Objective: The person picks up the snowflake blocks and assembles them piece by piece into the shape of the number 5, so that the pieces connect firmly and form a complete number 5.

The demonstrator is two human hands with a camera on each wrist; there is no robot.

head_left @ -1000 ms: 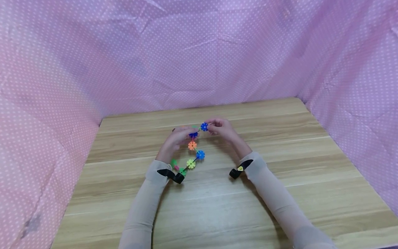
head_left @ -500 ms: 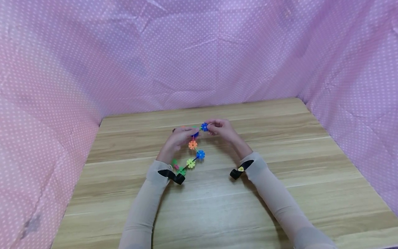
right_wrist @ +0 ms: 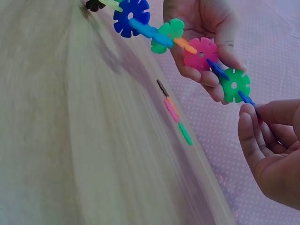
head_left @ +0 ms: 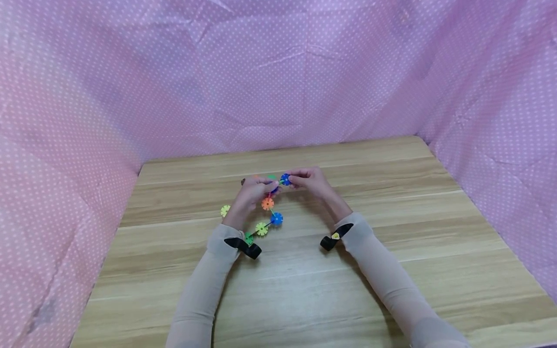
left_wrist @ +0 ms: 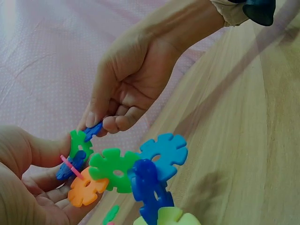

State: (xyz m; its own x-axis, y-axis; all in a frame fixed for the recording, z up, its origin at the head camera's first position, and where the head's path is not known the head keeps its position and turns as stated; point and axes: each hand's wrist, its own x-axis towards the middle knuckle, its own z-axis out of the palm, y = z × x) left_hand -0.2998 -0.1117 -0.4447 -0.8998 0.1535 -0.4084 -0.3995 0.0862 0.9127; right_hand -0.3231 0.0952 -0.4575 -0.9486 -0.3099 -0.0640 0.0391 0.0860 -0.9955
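2 hands [head_left: 254, 190] [head_left: 311, 181] pinch a disc chain [head_left: 264, 203] while a yellow disc [head_left: 225, 210] (unseen before) shows left of them.

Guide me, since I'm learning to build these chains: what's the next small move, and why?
Perhaps push the end blue disc firmly into the adjoining green disc: the right hand pinches the blue one, the left hand holds the chain, and how deeply the discs are joined is unclear.
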